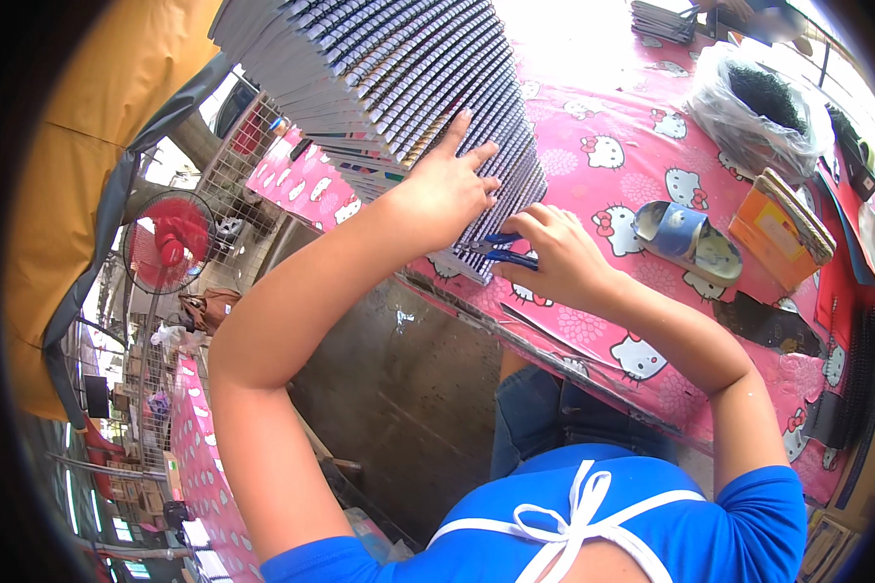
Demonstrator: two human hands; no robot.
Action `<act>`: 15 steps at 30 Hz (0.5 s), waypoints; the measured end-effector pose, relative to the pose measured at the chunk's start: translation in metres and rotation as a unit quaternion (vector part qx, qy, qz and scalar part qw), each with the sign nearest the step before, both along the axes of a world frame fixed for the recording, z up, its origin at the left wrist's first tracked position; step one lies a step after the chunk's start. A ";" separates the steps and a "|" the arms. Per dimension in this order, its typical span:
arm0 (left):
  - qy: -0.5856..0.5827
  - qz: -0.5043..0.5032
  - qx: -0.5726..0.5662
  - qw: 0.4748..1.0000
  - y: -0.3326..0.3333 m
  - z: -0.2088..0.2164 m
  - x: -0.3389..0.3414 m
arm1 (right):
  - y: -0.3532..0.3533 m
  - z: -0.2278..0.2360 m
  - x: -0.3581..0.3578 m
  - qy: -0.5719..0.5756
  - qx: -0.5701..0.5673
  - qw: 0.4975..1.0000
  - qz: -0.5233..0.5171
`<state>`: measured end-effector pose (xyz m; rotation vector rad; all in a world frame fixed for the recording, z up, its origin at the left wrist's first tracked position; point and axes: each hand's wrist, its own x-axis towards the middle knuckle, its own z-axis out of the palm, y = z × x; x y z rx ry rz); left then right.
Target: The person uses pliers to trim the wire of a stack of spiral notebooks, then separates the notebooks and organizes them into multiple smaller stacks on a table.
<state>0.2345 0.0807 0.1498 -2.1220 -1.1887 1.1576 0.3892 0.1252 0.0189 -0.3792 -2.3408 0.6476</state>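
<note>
Probably a bindery workshop, given the stacked spiral-bound notebooks (pixel 413 73).

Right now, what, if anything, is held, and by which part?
The right hand holds pliers by the blue handles; the left hand lies spread on the coil-bound stack.

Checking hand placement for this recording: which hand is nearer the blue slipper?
Right. The right hand holds blue-handled pliers left of the slipper; the left hand is farther left, on the spiral-bound stack.
</note>
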 end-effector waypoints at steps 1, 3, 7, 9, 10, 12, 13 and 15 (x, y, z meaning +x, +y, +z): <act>-0.012 -0.020 0.011 1.000 0.000 -0.002 -0.004 | -0.003 0.000 -0.003 0.012 0.029 0.999 -0.015; -0.025 -0.013 0.011 1.000 -0.001 -0.002 -0.005 | -0.002 -0.001 -0.005 0.008 -0.024 1.000 0.007; -0.009 -0.011 0.006 1.000 0.000 -0.006 -0.006 | 0.021 0.020 -0.007 -0.107 -0.465 0.871 0.117; 0.046 0.022 -0.029 0.998 -0.001 -0.002 0.005 | 0.025 0.029 -0.004 -0.129 -0.588 0.785 0.146; 0.059 0.018 -0.028 0.998 0.000 -0.003 0.006 | 0.024 0.023 -0.005 -0.111 -0.499 0.850 0.125; 0.086 0.014 -0.028 0.996 0.002 -0.007 0.004 | 0.014 0.006 -0.008 -0.070 -0.303 0.947 0.083; 0.065 -0.007 -0.012 0.998 0.001 -0.008 -0.001 | 0.005 0.003 -0.003 -0.023 -0.192 0.979 0.062; 0.045 -0.021 0.001 0.999 0.000 -0.011 -0.005 | -0.001 -0.007 0.004 0.021 -0.071 0.997 0.031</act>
